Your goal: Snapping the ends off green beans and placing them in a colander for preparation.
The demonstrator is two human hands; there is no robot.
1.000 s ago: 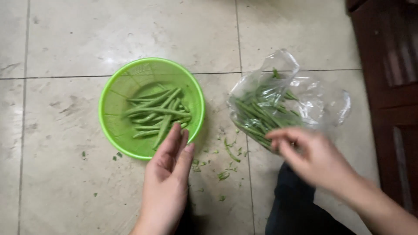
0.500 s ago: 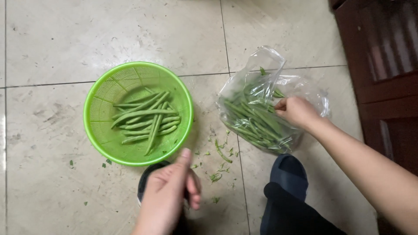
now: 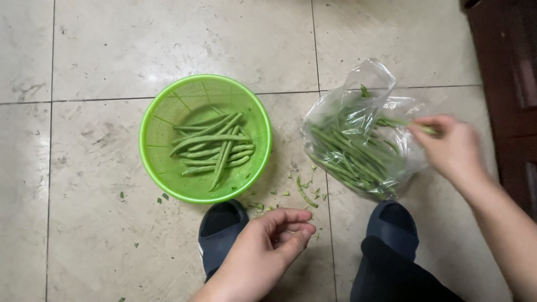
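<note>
Tiled floor (image 3: 112, 45), scuffed, with grout lines crossing it. Green basket (image 3: 162, 112) sits left of centre, a loose pile of trimmed beans (image 3: 215, 146) lying in its bottom. Right of it, well apart, a clear plastic bag (image 3: 347, 106) lies open on the tiles, packed with more green beans (image 3: 352, 156) running diagonally. Between basket and bag, small bean scraps (image 3: 305, 193) scattered on the floor, more flecks left of the basket. Two dark blue slippers at the bottom edge — left slipper (image 3: 221, 229) just below the basket, right slipper (image 3: 394, 226) below the bag. Dark wooden furniture (image 3: 503, 67) along the right edge. Right hand (image 3: 453, 148) is at the bag's right side, arm coming in from the lower right, blurred; fingers pinched together on one bean (image 3: 403, 123) that sticks out over the bag's mouth. Left hand (image 3: 268, 249) hangs low in front of the left slipper, palm turned inward, fingers loosely curled and apart from the thumb, holding nothing — clear of basket and bag. Nothing blocks the basket; the left hand covers part of the slipper.
</note>
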